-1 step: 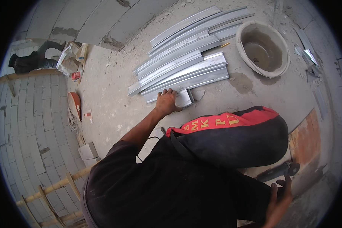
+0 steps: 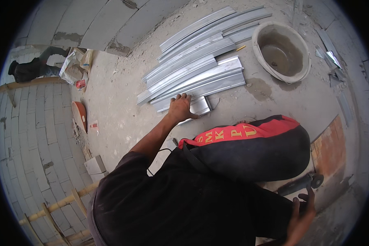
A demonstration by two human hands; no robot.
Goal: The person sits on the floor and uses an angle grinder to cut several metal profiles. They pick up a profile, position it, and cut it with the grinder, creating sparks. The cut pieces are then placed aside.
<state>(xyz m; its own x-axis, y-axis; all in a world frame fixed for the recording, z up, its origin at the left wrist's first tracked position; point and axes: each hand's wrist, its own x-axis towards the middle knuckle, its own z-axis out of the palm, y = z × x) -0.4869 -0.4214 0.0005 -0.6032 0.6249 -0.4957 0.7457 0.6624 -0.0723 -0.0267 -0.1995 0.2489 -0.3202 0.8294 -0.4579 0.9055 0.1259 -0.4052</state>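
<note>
My left hand point(image 2: 179, 108) grips a short silver metal channel point(image 2: 200, 105), fingers over its far side and thumb at the near edge. This piece lies at the near end of a group of long galvanised metal channels point(image 2: 201, 61) spread on the floor. Low on the right, my right hand point(image 2: 301, 219) is empty, its fingers apart and partly bent. Just beyond its fingertips lies a dark angle grinder point(image 2: 294, 185) with a round disc at its far end. My bent leg point(image 2: 246, 151), in black trousers with a red stripe, lies between the two hands.
A grey-stained bucket point(image 2: 256, 49) stands at the far right beside a wet patch. Metal offcuts point(image 2: 331, 61) lie by the right wall. A reddish board point(image 2: 330, 147) is near the grinder. At left are an orange pan point(image 2: 80, 114), pale blocks point(image 2: 95, 165) and another person point(image 2: 30, 69).
The short metal channel has turned slightly under my left hand, showing more of its broad face. My right hand stays beside the grinder. The view has shifted a little.
</note>
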